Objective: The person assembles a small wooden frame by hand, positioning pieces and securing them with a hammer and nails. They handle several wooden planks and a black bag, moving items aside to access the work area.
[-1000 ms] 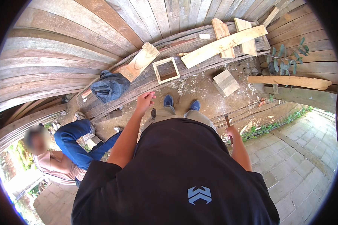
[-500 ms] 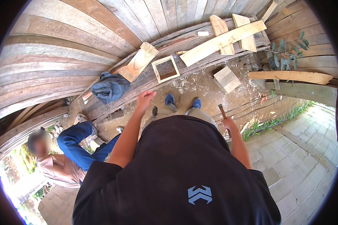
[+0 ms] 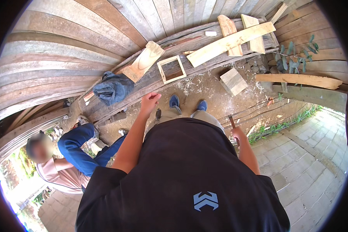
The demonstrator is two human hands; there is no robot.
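My left hand (image 3: 150, 101) is raised in front of my body, just short of the bench. Its fingers are curled into a pinch, and anything small between them is hidden. Low on my right side, my right hand (image 3: 238, 133) is wrapped around a slim brown tool (image 3: 232, 121) with a dark upper end; its exact kind cannot be made out. The nearest thing beyond my left hand is an open rectangular frame (image 3: 175, 79) of pale wood, lying on the rough wooden bench (image 3: 151, 79). Neither hand touches it.
Along the bench lie a dark plastic bag (image 3: 113, 89), a short plank (image 3: 144, 62) and a long board (image 3: 232, 44) across two others. A wooden block stool (image 3: 234, 82) stands among shavings. At left sits another person (image 3: 77, 145); leafy twigs (image 3: 294, 58) hang at right.
The tool in my right hand has tipped and its upper end is slightly lower. My left hand has barely moved. The seated person has shifted a little.
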